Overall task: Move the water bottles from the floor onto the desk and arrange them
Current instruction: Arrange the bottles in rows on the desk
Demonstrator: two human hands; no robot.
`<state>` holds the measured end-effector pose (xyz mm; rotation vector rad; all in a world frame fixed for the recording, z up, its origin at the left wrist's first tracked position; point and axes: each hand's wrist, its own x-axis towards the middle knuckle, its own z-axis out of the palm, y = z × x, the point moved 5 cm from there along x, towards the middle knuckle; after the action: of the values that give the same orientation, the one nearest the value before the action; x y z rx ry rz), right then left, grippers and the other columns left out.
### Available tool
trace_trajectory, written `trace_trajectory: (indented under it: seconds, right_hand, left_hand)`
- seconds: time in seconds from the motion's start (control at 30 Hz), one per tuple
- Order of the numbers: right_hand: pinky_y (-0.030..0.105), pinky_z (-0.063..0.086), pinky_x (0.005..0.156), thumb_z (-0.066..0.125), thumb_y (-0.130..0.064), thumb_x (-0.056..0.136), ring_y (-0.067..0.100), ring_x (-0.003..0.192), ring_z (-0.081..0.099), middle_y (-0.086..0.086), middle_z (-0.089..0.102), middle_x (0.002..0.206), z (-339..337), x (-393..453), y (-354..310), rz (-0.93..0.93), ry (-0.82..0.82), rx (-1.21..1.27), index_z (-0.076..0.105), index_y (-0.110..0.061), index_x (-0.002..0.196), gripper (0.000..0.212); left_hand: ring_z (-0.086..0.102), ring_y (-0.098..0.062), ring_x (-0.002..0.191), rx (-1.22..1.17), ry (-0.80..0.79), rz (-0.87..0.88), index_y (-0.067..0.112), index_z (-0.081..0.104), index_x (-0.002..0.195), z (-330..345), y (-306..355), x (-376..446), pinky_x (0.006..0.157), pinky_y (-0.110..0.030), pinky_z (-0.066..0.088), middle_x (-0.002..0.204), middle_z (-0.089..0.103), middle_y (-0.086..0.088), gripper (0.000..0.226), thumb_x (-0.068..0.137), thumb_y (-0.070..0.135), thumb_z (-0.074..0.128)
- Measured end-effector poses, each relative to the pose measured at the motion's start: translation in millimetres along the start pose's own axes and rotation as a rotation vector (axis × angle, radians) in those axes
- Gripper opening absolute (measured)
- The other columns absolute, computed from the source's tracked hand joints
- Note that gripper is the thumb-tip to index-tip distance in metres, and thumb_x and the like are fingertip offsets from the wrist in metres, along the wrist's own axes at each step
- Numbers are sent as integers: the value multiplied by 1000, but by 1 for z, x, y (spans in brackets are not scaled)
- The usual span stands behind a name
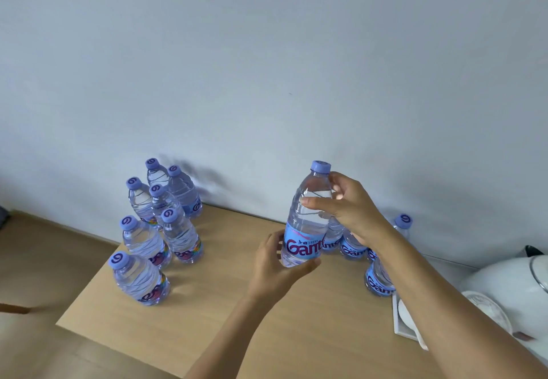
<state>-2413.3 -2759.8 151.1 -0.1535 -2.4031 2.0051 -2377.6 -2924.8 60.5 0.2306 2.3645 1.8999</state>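
Note:
A clear water bottle (308, 215) with a purple cap and blue label is held upright above the wooden desk (225, 304), slightly tilted. My left hand (275, 266) cups its base and my right hand (347, 203) wraps its upper body below the cap. Several matching bottles (154, 230) stand clustered on the desk's left end near the wall. More bottles (378, 280) stand behind my right forearm, partly hidden, one (403, 223) close to the wall.
A white kettle (510, 283) and a white tray (406, 322) with a saucer sit at the desk's right end. The grey wall runs along the desk's back edge. Wooden floor (44, 260) lies left of the desk.

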Motion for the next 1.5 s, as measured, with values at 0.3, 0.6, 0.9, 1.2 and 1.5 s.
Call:
trace_trajectory:
  seconds: [0.3, 0.6, 0.9, 1.2, 1.5]
  right_hand:
    - [40, 53, 94, 86, -26, 69, 15, 99, 68, 1, 73, 102, -33, -21, 40, 136, -84, -236, 63, -16, 105, 43]
    - [25, 42, 59, 85, -51, 52, 5, 70, 56, -6, 59, 77, -56, -38, 85, 220, 28, -664, 54, -19, 82, 54]
    - [33, 48, 69, 87, -39, 60, 20, 83, 58, 0, 61, 88, -59, -42, 106, 326, -35, -860, 55, -13, 97, 55]
    - [34, 44, 68, 82, -31, 72, 28, 90, 59, 9, 60, 101, -61, -31, 108, 316, -98, -1067, 47, -9, 105, 53]
    - [31, 38, 67, 83, -23, 72, 29, 96, 61, 10, 61, 108, -60, -16, 104, 288, -80, -1185, 51, -6, 104, 49]
  left_hand:
    - [62, 2, 81, 135, -196, -143, 34, 61, 92, 49, -42, 4, 65, -12, 50, 98, 64, 5, 53, 47, 37, 89]
    - [65, -15, 85, 285, -330, -190, 33, 60, 90, 105, -86, 10, 75, -36, 55, 94, 66, 6, 57, 41, 41, 86]
    - [64, -25, 94, 284, -360, -272, 18, 60, 105, 140, -116, 15, 80, -46, 54, 105, 64, -3, 69, 44, 25, 90]
    - [61, -21, 96, 260, -310, -220, 16, 58, 114, 165, -115, 27, 80, -36, 52, 111, 60, -1, 65, 56, 15, 87]
    - [56, -22, 111, 265, -312, -176, 16, 50, 128, 172, -114, 39, 86, -42, 51, 129, 50, 2, 74, 62, 13, 84]
